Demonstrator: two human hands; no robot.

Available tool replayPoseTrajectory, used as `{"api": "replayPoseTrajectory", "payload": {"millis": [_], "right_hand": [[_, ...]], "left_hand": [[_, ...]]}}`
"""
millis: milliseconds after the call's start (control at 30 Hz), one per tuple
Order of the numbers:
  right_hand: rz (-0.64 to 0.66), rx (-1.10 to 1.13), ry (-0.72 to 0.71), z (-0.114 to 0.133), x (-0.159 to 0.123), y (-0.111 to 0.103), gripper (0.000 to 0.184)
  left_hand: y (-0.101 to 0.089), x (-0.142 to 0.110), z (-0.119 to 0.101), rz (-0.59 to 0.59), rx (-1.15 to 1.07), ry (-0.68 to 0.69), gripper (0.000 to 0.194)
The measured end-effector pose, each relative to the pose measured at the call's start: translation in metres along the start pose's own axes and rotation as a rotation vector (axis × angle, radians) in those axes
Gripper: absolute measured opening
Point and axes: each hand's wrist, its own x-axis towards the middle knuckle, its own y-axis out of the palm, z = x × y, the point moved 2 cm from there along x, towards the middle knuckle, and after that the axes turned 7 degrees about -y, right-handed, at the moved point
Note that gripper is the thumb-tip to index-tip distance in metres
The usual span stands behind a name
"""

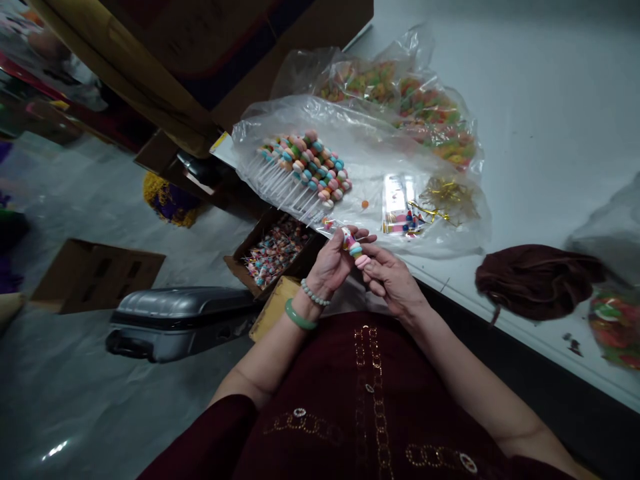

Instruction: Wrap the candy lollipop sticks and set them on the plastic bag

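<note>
Likely adjusting: left hand (330,264) curled round candy stick (355,249), right hand (393,276) pinching its pink end; next calls for steady grip.

table (540,127): smooth, low-sheen | clear bag (280,113) along near edge: thin, crinkled, glossy plastic | gold ties (453,193): shiny, foil-like | held stick (355,250) at near edge: smooth, softly matt segments | brown cloth (537,280) by near edge: rumpled, matt fabric | carton (95,277) beyond left corner: matt cardboard | suitcase (180,308): glossy, ribbed hard shell
</note>
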Motion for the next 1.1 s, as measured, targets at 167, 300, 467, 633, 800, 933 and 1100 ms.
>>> {"api": "replayPoseTrajectory", "payload": {"millis": [167, 300, 467, 633, 800, 933, 1100], "right_hand": [[0.146, 0.275, 0.267, -0.003, 0.003, -0.005, 0.03], [0.133, 0.325, 0.272, -0.011, 0.007, -0.007, 0.021], [-0.118, -0.071, -0.094, -0.013, 0.005, -0.006, 0.028], [-0.151, -0.531, -0.315, -0.015, 0.004, -0.01, 0.029], [-0.105, -0.921, -0.554, -0.014, 0.001, -0.013, 0.033], [-0.044, -1.225, -0.631, -0.015, -0.005, -0.012, 0.044], [-0.029, -1.612, -0.746, -0.015, -0.008, -0.006, 0.047]], "left_hand": [[-0.003, -0.002, 0.003, 0.092, 0.074, 0.021, 0.025], [-0.004, -0.002, 0.007, 0.063, 0.097, -0.01, 0.026], [0.0, -0.001, 0.014, 0.019, 0.099, -0.019, 0.022], [-0.005, 0.002, 0.008, 0.005, 0.078, -0.024, 0.017], [-0.015, 0.005, -0.009, -0.06, 0.083, 0.063, 0.012], [-0.014, 0.005, -0.016, -0.122, 0.124, 0.161, 0.008], [-0.013, 0.008, -0.01, -0.133, 0.072, 0.195, 0.009]]}}
